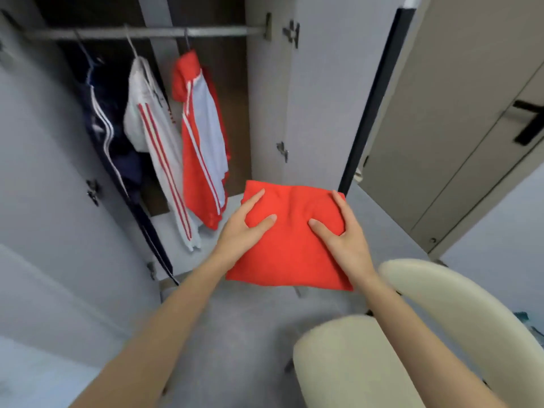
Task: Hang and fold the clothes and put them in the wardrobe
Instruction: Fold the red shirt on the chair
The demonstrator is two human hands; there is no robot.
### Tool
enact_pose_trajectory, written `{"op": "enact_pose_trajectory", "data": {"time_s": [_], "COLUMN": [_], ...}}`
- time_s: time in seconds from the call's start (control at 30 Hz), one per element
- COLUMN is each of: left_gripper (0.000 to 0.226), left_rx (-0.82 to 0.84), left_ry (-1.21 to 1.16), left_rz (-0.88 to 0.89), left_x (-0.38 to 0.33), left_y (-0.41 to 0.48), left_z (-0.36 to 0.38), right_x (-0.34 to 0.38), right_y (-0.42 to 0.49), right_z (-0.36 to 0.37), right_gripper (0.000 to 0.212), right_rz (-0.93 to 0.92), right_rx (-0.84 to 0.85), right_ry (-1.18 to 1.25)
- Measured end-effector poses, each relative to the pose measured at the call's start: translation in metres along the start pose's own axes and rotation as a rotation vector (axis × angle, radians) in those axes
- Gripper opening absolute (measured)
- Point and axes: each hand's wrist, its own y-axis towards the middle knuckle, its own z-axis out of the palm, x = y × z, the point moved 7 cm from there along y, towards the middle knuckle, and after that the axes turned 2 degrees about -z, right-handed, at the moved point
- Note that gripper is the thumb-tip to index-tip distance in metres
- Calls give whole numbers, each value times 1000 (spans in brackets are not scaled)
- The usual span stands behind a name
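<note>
1. Head view, task thing: folded red garment (291,251) is held in the air in front of the wardrobe (318,98), level with its lower part and not yet inside.
2. Left hand (244,228): grip pinches the garment's left edge, thumb and one finger on top. The other fingers are hidden under the cloth.
3. Right hand (341,231): grip pinches the right edge the same way, thumb on top, rest of the fingers wrapped round the side.
4. Done so far, judging by the layout: three jackets hang on the rail (147,32) inside the wardrobe. They are a navy jacket (103,128) at the left, a white jacket (147,119) in the middle and a red-and-grey jacket (203,136) at the right. The red garment looks fully folded, a neat flat rectangle.
5. Left to do: put the folded piece inside the wardrobe. Likely spot is the wardrobe base (173,231) under the hanging jackets. No other shelf is visible, and I cannot tell whether more clothes wait out of view.
6. Surface: no tabletop is in view. The grey floor (250,334) lies in front of the wardrobe.
7. Room: both wardrobe doors stand open. A cream chair (441,304) stands right of the wardrobe, near the person. A beige room door (456,128) with a black handle (530,122) is further right.
</note>
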Motion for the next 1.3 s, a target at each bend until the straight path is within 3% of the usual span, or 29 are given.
{"op": "enact_pose_trajectory", "data": {"time_s": [0.4,0.87,1.3], "left_gripper": [56,51,51], "left_rx": [-251,-423,-522], "left_ry": [-62,-52,87], "left_rz": [179,292,348], "left_x": [-173,-302,-339], "left_y": [74,203,344], "left_z": [-179,-307,-439], "right_x": [243,399,497], "right_y": [137,313,446], "right_z": [66,140,258], "right_gripper": [67,63,71], "right_rz": [-439,-526,-561], "right_rx": [125,354,420], "right_ry": [131,437,525]}}
